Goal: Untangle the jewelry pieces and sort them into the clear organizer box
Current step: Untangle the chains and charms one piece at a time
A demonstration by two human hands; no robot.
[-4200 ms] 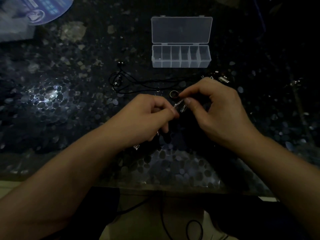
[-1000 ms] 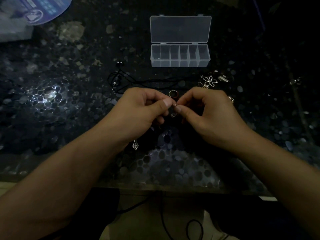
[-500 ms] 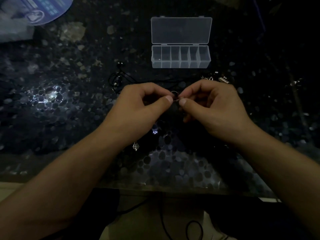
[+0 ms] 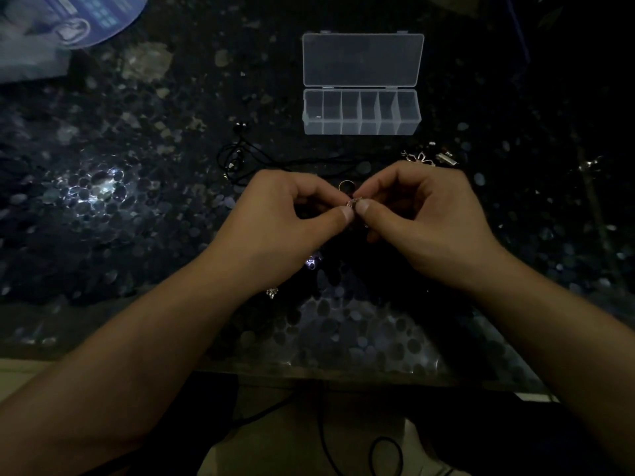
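Note:
My left hand [image 4: 292, 218] and my right hand [image 4: 426, 218] meet above the dark pebbled table, and each pinches one end of a small silver chain piece [image 4: 354, 202] between thumb and forefinger. Just beyond the fingertips a gold ring [image 4: 346, 184] lies on the table. A small silver charm [image 4: 312, 262] shows below my left hand, and another pendant [image 4: 272, 292] sits by my left wrist. The clear organizer box [image 4: 360, 113] stands open at the back with several compartments and its lid [image 4: 362, 60] laid flat.
A black cord necklace [image 4: 240, 163] lies coiled left of the ring. A silver flower piece and clasps [image 4: 426, 158] rest behind my right hand. A blue printed disc [image 4: 86, 18] is at the far left corner. The table's front edge [image 4: 309, 369] runs under my forearms.
Both hands came together and lifted slightly toward the ring, still pinching the small chain piece. The flower piece is now partly hidden behind my right hand.

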